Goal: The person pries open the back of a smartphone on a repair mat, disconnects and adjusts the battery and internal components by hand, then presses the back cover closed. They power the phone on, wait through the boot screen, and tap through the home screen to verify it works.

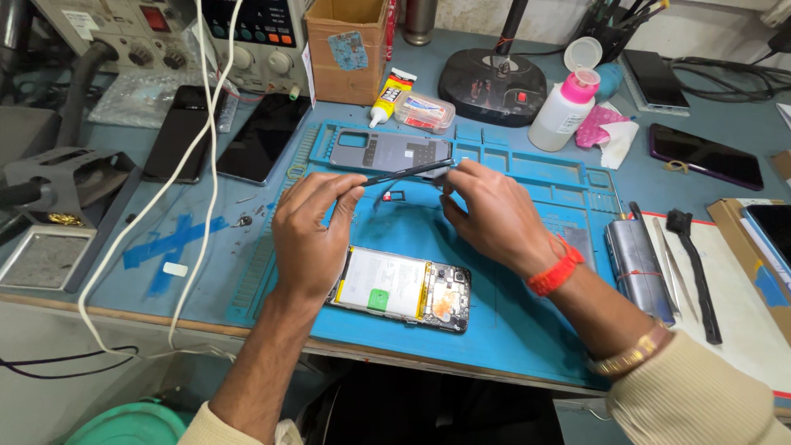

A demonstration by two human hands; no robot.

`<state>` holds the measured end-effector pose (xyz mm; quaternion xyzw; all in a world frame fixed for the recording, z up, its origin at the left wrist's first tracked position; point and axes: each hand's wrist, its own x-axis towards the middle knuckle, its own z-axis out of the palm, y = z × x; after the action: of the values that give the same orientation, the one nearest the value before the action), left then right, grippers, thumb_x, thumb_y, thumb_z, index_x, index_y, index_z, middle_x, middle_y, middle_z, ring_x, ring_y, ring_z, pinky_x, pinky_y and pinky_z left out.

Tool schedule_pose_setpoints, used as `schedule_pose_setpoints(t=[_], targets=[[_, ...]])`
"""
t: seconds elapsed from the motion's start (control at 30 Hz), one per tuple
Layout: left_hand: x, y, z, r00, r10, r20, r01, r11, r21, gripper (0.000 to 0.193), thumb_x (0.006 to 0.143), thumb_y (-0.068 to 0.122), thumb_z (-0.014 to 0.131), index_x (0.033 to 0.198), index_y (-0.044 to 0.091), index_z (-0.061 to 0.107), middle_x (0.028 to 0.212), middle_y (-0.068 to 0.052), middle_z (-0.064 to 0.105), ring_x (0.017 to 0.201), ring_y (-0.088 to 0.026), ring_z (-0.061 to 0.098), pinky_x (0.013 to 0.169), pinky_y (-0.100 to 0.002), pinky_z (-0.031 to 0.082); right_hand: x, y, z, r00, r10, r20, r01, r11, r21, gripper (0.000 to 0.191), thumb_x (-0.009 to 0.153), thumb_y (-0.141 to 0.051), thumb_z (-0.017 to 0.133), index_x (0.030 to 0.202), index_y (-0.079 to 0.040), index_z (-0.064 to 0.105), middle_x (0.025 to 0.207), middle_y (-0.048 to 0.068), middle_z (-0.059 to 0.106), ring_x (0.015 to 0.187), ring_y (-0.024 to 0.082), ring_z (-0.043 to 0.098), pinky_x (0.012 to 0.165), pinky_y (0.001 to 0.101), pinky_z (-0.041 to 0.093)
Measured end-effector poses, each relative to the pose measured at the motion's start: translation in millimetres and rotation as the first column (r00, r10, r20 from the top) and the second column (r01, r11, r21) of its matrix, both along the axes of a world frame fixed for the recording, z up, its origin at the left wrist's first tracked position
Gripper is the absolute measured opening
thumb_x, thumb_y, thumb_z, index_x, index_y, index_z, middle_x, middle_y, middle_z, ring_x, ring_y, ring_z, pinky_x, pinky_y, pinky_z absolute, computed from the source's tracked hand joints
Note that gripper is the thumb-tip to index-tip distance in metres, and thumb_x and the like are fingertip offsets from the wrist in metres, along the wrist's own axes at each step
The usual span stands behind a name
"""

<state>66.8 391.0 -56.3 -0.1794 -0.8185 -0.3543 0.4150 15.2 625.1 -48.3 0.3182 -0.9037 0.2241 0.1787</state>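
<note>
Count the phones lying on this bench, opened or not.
6, maybe more hidden. An opened phone below the left hand; two dark phones at upper left; one at top right; a purple-edged one and another at right.

Phone repair workshop. Blue repair mat point(527, 330) on a cluttered tabletop point(124, 239), an opened phone point(404, 288) on it with battery and board exposed. Removed back cover point(387, 152) behind, more phones point(262, 138) lying around. Bench power supply point(251, 37) with knobs at the back, lamp base point(492, 82), glue tube point(390, 97), solvent bottle point(563, 107), tweezers point(671, 268), brush point(696, 272), loose screws on the mat.
</note>
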Motion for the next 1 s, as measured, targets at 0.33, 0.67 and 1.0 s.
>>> schedule_pose_setpoints(t=[0.33,0.67,1.0], targets=[[35,65,-27,1.0,-0.013,-0.009,0.013,1.0,0.008,0.012,0.095,0.008,0.076,0.107,0.006,0.075,0.098,-0.006,0.073,0.093,-0.026,0.07,0.082,-0.038,0.052,115,62,-18,0.947,0.238,0.215,-0.25,0.968,0.029,0.026,0.078,-0.029,0.082,0.094,-0.011,0.073,0.089,0.006,0.068,0.076,0.028,0.068,0.062,0.0406,0.054],[70,131,-56,0.999,0.005,-0.038,-0.005,1.0,0.008,0.011,0.096,0.007,0.076,0.107,0.005,0.075,0.097,-0.006,0.073,0.093,-0.025,0.07,0.084,-0.038,0.052,170,125,-61,0.936,0.352,0.012,-0.352,0.933,0.077,0.017,0.086,-0.024,0.079,0.089,-0.011,0.068,0.092,0.003,0.066,0.08,0.025,0.068,0.059,0.0376,0.055],[95,177,-73,0.999,0.019,-0.05,-0.016,0.998,0.061,0.01,0.097,0.007,0.075,0.108,0.006,0.074,0.098,-0.005,0.073,0.094,-0.023,0.07,0.086,-0.036,0.053,197,167,-82,0.916,0.387,-0.106,-0.369,0.916,0.155,0.011,0.086,-0.017,0.074,0.088,-0.01,0.066,0.087,0.004,0.062,0.073,0.022,0.066,0.057,0.0369,0.054]])
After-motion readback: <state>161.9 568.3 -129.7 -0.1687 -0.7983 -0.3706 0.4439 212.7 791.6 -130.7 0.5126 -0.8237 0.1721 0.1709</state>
